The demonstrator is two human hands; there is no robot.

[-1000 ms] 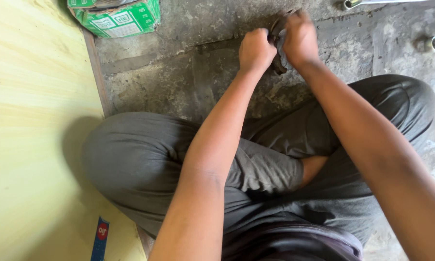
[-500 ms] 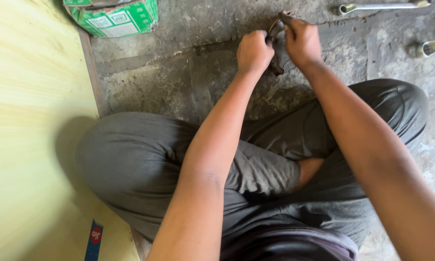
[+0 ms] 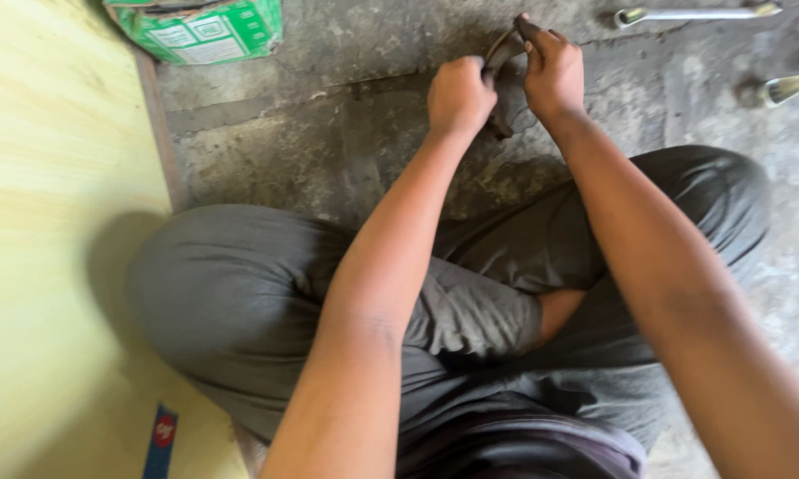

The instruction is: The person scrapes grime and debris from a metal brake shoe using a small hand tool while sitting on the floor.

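Hands, two, left (image 3: 459,93) and right (image 3: 555,71), each grip clamped on one dark curved metal part (image 3: 504,53).

A grey concrete floor (image 3: 329,151), stained and rough, fills the middle of the view and serves as the landmark. Along its left edge lies a broad pale yellow-green board (image 3: 54,266), its dark rim running down beside the concrete. At the floor's far left corner, touching the board's top end, sits a green and white cardboard box (image 3: 209,31). On the floor's far right lies a long metal tool (image 3: 692,14), and just below it, near the right edge, a second short metal piece (image 3: 785,89). At the board's near end lies a small blue strip with a red mark (image 3: 160,441).
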